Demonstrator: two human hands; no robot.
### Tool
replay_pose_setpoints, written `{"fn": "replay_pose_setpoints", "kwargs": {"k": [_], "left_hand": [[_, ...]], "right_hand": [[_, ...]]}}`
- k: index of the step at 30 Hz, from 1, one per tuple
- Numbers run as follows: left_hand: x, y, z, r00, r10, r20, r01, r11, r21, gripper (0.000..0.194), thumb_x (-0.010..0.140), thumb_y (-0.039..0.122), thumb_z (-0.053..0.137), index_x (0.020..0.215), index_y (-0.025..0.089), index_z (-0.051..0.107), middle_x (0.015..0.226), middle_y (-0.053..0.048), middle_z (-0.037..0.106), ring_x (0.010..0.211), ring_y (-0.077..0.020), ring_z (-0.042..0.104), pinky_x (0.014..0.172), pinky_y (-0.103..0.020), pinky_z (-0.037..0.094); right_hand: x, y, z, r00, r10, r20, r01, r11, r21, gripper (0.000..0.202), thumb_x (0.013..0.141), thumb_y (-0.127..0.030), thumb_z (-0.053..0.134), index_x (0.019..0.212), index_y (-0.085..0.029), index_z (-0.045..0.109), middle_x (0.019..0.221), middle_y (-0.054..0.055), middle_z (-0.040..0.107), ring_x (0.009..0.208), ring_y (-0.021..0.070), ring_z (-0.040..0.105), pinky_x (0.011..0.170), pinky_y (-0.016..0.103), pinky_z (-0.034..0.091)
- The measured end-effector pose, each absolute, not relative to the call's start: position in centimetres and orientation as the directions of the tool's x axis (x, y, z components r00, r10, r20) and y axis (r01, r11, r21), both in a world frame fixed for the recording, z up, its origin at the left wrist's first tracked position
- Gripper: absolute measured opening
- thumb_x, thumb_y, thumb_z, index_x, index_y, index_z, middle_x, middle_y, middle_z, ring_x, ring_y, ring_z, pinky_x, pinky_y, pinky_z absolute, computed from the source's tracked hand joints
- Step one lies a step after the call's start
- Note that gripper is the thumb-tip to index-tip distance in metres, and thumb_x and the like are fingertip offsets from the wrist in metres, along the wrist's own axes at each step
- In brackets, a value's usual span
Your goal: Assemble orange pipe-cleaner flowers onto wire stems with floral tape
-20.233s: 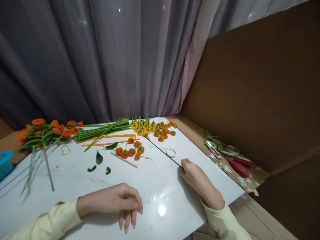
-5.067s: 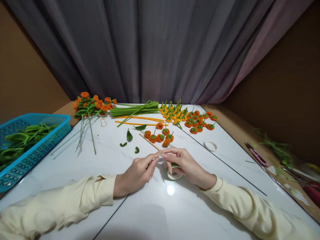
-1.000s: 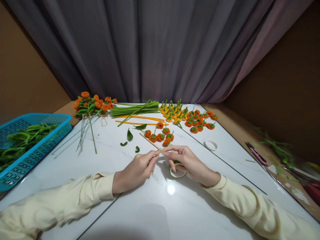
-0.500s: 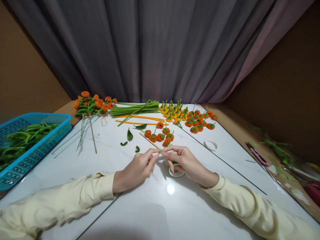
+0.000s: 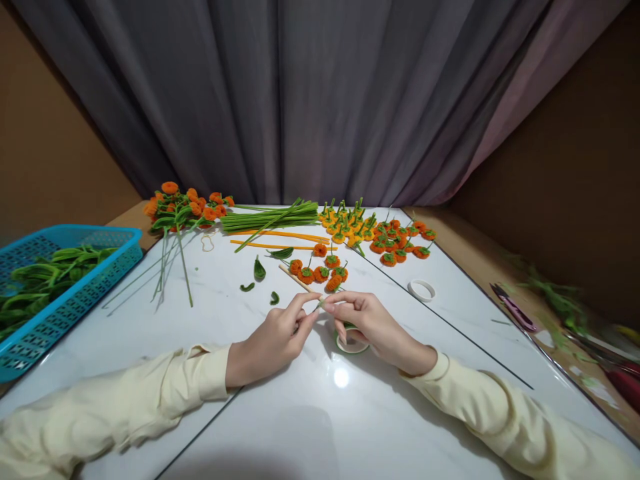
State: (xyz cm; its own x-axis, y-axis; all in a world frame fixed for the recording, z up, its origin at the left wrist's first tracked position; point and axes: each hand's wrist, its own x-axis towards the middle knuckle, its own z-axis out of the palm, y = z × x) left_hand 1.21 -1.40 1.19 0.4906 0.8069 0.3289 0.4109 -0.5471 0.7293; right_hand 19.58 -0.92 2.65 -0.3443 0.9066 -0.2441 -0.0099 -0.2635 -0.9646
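My left hand and my right hand meet at the middle of the white table, fingertips pinched close together. Between them is a small pale green piece, too small to make out fully, held by my right fingertips. The left thumb and index finger close on something thin and dark beside it. A green-edged tape roll lies under my right fingers. Just beyond the hands are a thin wooden stick and several orange flower heads.
Left: blue basket of green leaves. Farther back: orange flower bunch, green stems, orange strips, yellow flower heads, more orange heads. Right: white ring, pink-handled tool. Loose leaves lie nearer.
My left fingertips have shifted slightly, with the index finger more bent and the thumb straighter. The right hand has barely moved.
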Motion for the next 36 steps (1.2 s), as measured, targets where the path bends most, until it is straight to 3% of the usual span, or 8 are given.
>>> {"fn": "replay_pose_setpoints", "kwargs": {"k": [13,31,36], "left_hand": [[1.13,-1.32,1.18,0.526,0.706,0.474,0.409,-0.699,0.587,0.029,0.094,0.020,0.035,0.117,0.016,0.054,0.064,0.002,0.060,0.047,-0.0083,0.052,0.052,-0.018,0.044],[0.87,-1.20,0.32,0.488,0.684,0.543,0.339,-0.721,0.604,0.035,0.093,0.018,0.039,0.124,0.012,0.055,0.058,0.002,0.059,0.046,-0.0068,0.051,0.051,-0.017,0.047],[0.91,-1.11,0.40,0.517,0.651,0.556,0.356,-0.754,0.552,0.035,0.093,0.016,0.038,0.124,0.012,0.054,0.071,-0.003,0.067,0.051,-0.0080,0.056,0.055,-0.018,0.051]], "right_hand": [[19.48,-1.13,2.93,-0.341,0.907,-0.248,0.013,-0.259,-0.966,0.039,0.073,-0.047,0.069,0.087,-0.011,0.065,0.046,-0.002,0.050,0.041,0.0066,0.036,0.036,0.018,0.016],[19.63,-1.15,2.96,-0.364,0.903,-0.229,-0.002,-0.246,-0.969,0.038,0.076,-0.044,0.068,0.096,-0.012,0.069,0.047,-0.002,0.050,0.042,0.0064,0.036,0.036,0.019,0.016],[19.64,-1.10,2.78,-0.357,0.906,-0.226,-0.001,-0.243,-0.970,0.039,0.076,-0.043,0.068,0.099,-0.011,0.068,0.046,-0.003,0.050,0.040,0.0058,0.034,0.036,0.018,0.016]]}}
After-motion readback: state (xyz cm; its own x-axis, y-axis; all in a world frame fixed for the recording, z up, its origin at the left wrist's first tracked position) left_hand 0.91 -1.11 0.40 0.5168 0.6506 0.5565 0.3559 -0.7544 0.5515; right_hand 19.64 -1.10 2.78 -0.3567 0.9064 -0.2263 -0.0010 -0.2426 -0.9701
